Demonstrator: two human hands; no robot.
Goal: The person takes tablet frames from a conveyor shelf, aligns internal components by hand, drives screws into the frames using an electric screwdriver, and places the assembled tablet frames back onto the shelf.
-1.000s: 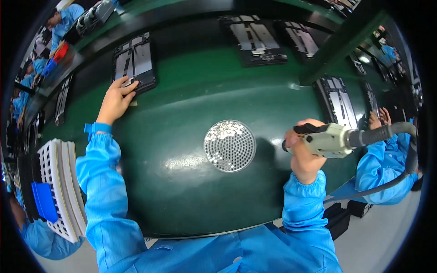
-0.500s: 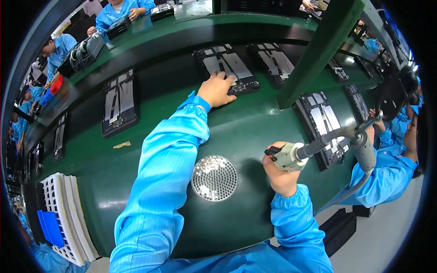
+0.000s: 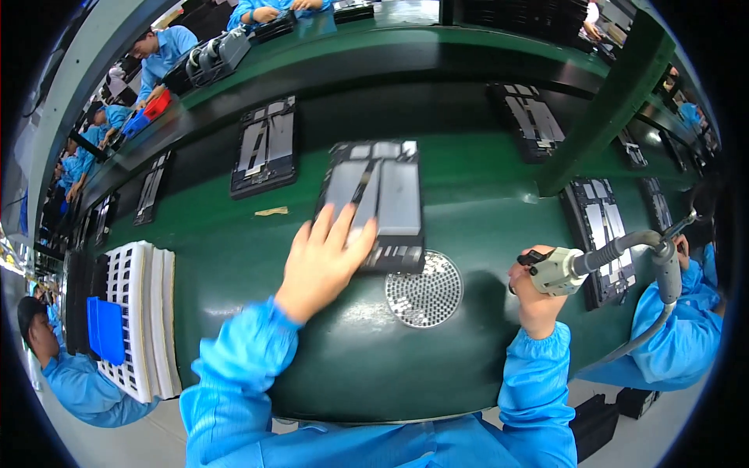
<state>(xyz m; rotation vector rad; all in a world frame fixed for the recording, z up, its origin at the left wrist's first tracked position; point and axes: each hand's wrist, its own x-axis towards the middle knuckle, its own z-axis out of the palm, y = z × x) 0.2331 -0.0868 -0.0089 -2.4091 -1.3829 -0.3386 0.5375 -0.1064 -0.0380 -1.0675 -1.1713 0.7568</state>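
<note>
At green table (image 3: 343,374): touching opened tablet (image 3: 399,199) with spread left hand (image 3: 324,264), the nearer; tablet at 1 o'clock from it, long axis roughly 12-to-6; gripping power tool (image 3: 560,273) in right hand (image 3: 534,303), 4 o'clock from tablet.

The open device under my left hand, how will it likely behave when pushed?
The open device is probably stiff, given its slab shape. Its straight edges suggest it won't roll. The uncovered silver panels may be easily damaged.
</note>
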